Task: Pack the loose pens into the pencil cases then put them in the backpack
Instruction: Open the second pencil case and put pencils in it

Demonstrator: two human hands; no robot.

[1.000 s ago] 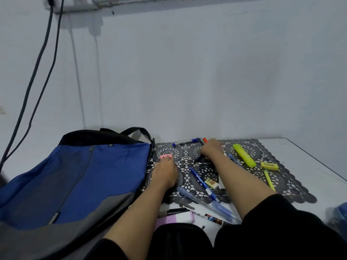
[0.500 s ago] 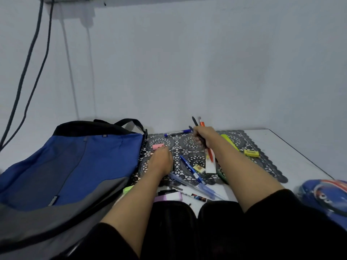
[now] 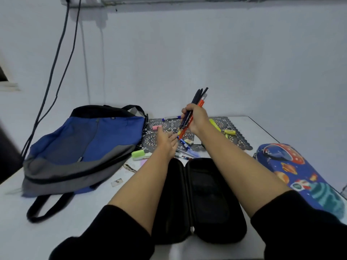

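My right hand (image 3: 196, 117) grips a bundle of pens (image 3: 197, 102), dark ones and an orange one, lifted above the black lace mat (image 3: 242, 142). My left hand (image 3: 166, 140) hovers open just below it, fingers spread toward the lower pen tips. A black pencil case (image 3: 204, 199) lies open flat between my forearms. A blue space-print pencil case (image 3: 300, 171) lies shut at the right. The blue and grey backpack (image 3: 82, 149) lies flat at the left. Loose pens (image 3: 185, 153), a blue marker (image 3: 171, 118) and a yellow highlighter (image 3: 215, 124) remain on the mat.
A pink eraser (image 3: 157, 127), a green eraser (image 3: 138, 153), a yellow eraser (image 3: 230, 131) and a small white eraser (image 3: 188, 141) lie around the mat. Two dark cables (image 3: 54, 72) hang down the wall at the left. The table's right edge (image 3: 266, 131) runs near the space-print case.
My right hand gathered pens off the mat and raised them upright. My left hand lifted from the mat near the pink eraser and opened toward the bundle. The view tilted down, showing both cases.
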